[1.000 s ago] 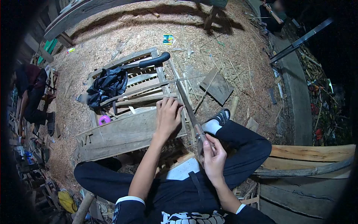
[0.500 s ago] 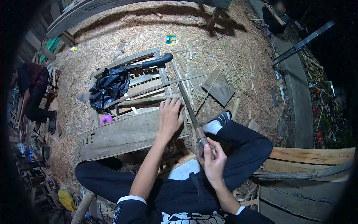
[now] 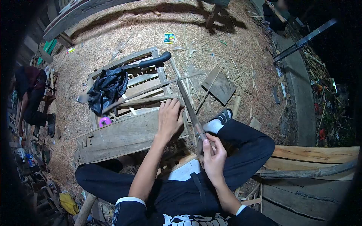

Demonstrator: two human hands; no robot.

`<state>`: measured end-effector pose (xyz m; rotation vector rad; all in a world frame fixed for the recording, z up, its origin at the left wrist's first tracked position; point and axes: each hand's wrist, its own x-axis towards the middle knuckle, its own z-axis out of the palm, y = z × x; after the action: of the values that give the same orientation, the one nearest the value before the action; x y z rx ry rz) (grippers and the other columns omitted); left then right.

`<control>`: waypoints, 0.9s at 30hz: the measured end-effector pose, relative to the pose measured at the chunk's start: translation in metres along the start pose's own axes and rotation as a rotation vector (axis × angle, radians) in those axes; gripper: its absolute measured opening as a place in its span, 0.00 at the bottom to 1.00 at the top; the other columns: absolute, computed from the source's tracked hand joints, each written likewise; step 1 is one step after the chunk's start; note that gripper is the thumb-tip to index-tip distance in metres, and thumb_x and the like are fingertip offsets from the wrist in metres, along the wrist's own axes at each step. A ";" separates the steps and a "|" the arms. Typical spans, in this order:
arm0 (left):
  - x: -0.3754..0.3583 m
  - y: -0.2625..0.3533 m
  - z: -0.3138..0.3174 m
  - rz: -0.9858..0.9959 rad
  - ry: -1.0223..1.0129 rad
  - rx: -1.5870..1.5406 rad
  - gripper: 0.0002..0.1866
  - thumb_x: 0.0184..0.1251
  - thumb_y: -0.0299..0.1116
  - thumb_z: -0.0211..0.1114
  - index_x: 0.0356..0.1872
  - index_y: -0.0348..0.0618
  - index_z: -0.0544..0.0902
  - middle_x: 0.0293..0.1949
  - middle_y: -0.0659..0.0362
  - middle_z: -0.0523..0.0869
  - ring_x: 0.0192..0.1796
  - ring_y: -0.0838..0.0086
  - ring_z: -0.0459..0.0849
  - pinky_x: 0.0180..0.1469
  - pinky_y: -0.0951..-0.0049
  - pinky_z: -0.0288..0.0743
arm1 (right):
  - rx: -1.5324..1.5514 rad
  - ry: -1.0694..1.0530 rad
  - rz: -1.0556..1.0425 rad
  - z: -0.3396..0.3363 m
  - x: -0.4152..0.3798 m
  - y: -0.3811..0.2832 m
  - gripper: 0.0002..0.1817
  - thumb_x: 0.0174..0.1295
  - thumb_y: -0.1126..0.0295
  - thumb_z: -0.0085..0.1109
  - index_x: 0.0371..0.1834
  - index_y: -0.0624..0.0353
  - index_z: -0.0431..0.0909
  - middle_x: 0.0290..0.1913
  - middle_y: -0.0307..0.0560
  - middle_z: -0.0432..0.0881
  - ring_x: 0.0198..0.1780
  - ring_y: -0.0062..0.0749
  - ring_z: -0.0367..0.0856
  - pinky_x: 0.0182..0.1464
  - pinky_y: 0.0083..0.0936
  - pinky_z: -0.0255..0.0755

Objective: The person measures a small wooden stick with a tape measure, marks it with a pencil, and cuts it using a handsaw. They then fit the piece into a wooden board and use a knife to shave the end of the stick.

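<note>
My right hand (image 3: 214,156) is closed round the handle of a long-bladed knife (image 3: 189,103), whose blade slants up and away to the left. Close to its tip, the blade crosses a long thin wooden strip (image 3: 145,91). My left hand (image 3: 170,118) rests at the right end of a wooden board (image 3: 117,132), its fingers bent together over a narrow piece of wood (image 3: 147,101); the fingertips are partly hidden. Board and strips lie on a slatted wooden frame (image 3: 160,71) before my crossed legs. A black plastic bag (image 3: 107,88) and a black-handled tool (image 3: 155,61) lie on it too.
A purple round object (image 3: 105,121) sits by the board's far edge. Beyond my right foot lies a square wooden piece (image 3: 218,86) among thin sticks. Planks (image 3: 301,196) are at my right. One person (image 3: 32,94) bends at the left; another (image 3: 277,17) is at the far right.
The whole view has shifted slightly. My right hand and the knife have moved a little away from my body; my left hand stays at the board's end.
</note>
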<state>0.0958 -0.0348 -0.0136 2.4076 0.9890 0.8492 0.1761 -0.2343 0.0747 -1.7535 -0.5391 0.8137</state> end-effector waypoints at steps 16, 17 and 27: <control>0.000 -0.004 0.001 -0.005 0.020 -0.002 0.08 0.66 0.31 0.72 0.40 0.39 0.83 0.45 0.54 0.82 0.49 0.56 0.78 0.51 0.56 0.69 | -0.065 0.063 -0.126 -0.004 -0.014 0.004 0.17 0.80 0.69 0.59 0.61 0.74 0.82 0.45 0.53 0.91 0.48 0.26 0.89 0.49 0.26 0.83; 0.001 -0.004 0.002 -0.039 0.021 -0.009 0.08 0.66 0.31 0.72 0.39 0.40 0.83 0.44 0.54 0.82 0.49 0.56 0.78 0.51 0.56 0.68 | -0.111 0.028 -0.075 -0.006 -0.013 0.000 0.16 0.80 0.70 0.59 0.61 0.74 0.82 0.46 0.53 0.91 0.50 0.28 0.89 0.51 0.26 0.84; -0.001 0.002 -0.006 -0.087 0.035 -0.027 0.07 0.66 0.32 0.72 0.37 0.41 0.84 0.42 0.54 0.83 0.49 0.55 0.79 0.52 0.56 0.68 | -0.180 -0.025 -0.068 -0.006 -0.014 -0.009 0.17 0.81 0.69 0.59 0.62 0.74 0.80 0.49 0.52 0.89 0.51 0.25 0.87 0.53 0.26 0.83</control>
<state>0.0924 -0.0356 -0.0085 2.3166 1.0802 0.8702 0.1710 -0.2452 0.0876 -1.8800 -0.7033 0.7590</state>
